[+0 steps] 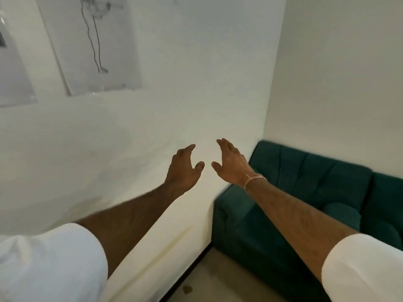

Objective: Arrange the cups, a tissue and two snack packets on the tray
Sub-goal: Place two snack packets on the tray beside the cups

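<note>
In the head view, you are holding both arms stretched out in front of you toward a white wall (196, 83). Your left hand (183, 168) is hanging in the air with its fingers spread and slightly curled, the grip apart and clasping nothing. Your right hand (231, 164) is facing it, just beside it but not touching, fingers likewise fanned, its grip apart and bare. A thin pink band (255, 179) is circling your right wrist. White sleeves (50, 262) are covering your upper arms, leaving the forearms bare.

A dark green sofa (305, 192) is sitting in the corner to your right, below and beyond your right forearm, its end touching the wall. Two pale sheets with faint dark line drawings (93, 44) are hanging on the wall at upper left. A strip of light floor (229, 280) is showing between your arms at the bottom.

The cups, tissue, snack packets and tray are not appearing anywhere in this view, so their places cannot be told.
</note>
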Demonstrator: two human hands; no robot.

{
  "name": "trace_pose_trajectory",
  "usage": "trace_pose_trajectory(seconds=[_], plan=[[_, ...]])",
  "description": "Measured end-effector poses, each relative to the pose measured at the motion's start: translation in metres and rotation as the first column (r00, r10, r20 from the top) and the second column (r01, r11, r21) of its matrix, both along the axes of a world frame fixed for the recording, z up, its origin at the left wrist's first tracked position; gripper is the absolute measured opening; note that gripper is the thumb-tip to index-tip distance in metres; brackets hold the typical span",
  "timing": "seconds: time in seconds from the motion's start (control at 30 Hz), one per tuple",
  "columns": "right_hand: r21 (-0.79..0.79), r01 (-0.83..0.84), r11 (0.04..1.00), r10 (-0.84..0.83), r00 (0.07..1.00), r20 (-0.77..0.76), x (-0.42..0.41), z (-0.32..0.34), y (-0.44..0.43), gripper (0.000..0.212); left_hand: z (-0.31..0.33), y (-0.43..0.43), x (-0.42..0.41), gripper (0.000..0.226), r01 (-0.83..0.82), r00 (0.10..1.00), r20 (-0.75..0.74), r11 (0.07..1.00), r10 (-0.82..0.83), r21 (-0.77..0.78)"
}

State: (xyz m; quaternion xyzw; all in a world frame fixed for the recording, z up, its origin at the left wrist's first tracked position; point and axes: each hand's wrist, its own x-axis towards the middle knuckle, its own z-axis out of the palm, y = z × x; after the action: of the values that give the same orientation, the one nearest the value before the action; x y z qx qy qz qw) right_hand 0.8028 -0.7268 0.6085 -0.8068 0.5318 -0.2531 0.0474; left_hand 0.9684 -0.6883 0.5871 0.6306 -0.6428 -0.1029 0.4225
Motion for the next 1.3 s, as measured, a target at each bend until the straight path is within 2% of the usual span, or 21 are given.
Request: trace_pose_trajectory(seconds=[0.17, 0.33, 0.67, 0.93, 1.3], plan=[[-0.116, 0.062, 0.991, -0.058, 0.998, 0.037, -0.077, 0.099, 0.057, 0.079, 0.099, 0.045, -0.068, 0.067, 0.051, 0.995, 0.088, 0.989, -0.040, -0.136], [-0.229, 0.109, 0.967, -0.097, 0.993, 0.063, -0.161, 0.166, 0.128, 0.079, 0.164, 0.105, -0.140, 0.075, 0.077, 0.986, 0.161, 0.978, -0.046, -0.192], [-0.279, 0.215, 0.936, -0.210, 0.976, 0.049, -0.308, 0.215, 0.246, 0.080, 0.220, 0.194, -0.264, 0.084, 0.175, 0.954, 0.280, 0.958, -0.108, -0.226], [-0.258, 0.403, 0.878, -0.400, 0.914, 0.066, -0.406, 0.203, 0.315, 0.080, 0.212, 0.211, -0.360, 0.080, 0.393, 0.891, 0.333, 0.891, -0.308, -0.227], [-0.094, 0.657, 0.748, -0.658, 0.753, 0.024, -0.569, 0.113, 0.420, 0.078, 0.099, 0.254, -0.538, 0.079, 0.649, 0.735, 0.303, 0.759, -0.606, -0.056]])
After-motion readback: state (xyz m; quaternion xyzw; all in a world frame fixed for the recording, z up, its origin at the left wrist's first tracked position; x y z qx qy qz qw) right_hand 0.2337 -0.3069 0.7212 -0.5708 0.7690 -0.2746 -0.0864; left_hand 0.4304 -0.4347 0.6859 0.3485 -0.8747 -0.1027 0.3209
